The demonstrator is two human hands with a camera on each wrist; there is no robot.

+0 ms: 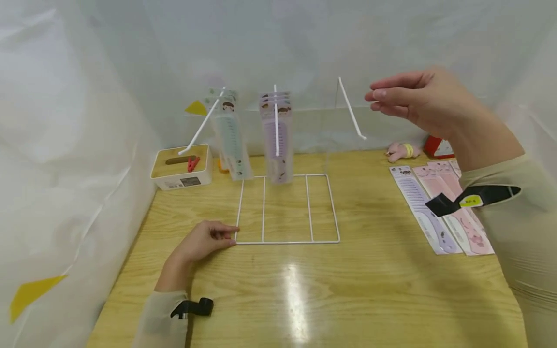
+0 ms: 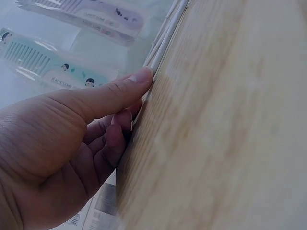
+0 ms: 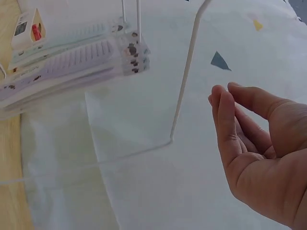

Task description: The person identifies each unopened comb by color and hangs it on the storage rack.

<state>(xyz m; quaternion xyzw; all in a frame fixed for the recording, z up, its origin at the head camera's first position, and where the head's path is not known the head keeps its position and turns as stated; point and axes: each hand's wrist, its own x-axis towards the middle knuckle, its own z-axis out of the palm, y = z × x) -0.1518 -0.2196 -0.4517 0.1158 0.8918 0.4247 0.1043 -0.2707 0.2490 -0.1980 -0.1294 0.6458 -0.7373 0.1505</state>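
White wire rack [image 1: 287,242]: it stands on the wood-grained surface [image 1: 370,290], its thin, smooth, rectangular base lying flat with two inner bars running front to back; the wide footprint probably keeps the raised prongs from tipping.
Left hand [image 1: 203,243]: thumb and fingers pinch the near left corner of the base, likely to steady it against any pull from above.
Right hand [image 1: 419,99]: raised just beside the right prong [image 1: 351,108] but apart from it, fingers fairly straight, tips gathered near the thumb with nothing between them.
Prongs: slim, round-sectioned rods that slope towards the person; the outer two show kinked tips, presumably shaped to stop packs sliding off. The right one is bare.
Green comb packs [image 1: 232,140]: threaded on the left prong by their tops, one behind another, in glossy clear film.
Purple comb packs [image 1: 280,140]: layered likewise on the middle prong, so colours seem kept apart by prong.
Loose packs: a flat purple comb pack [image 1: 424,208] and overlapping pink comb packs [image 1: 457,208] lie on the right, apparently within easy reach of the right arm.
Box with a wood-toned lid [image 1: 180,181]: white-sided, at the back left, a red plastic clip [image 1: 193,164] on top.
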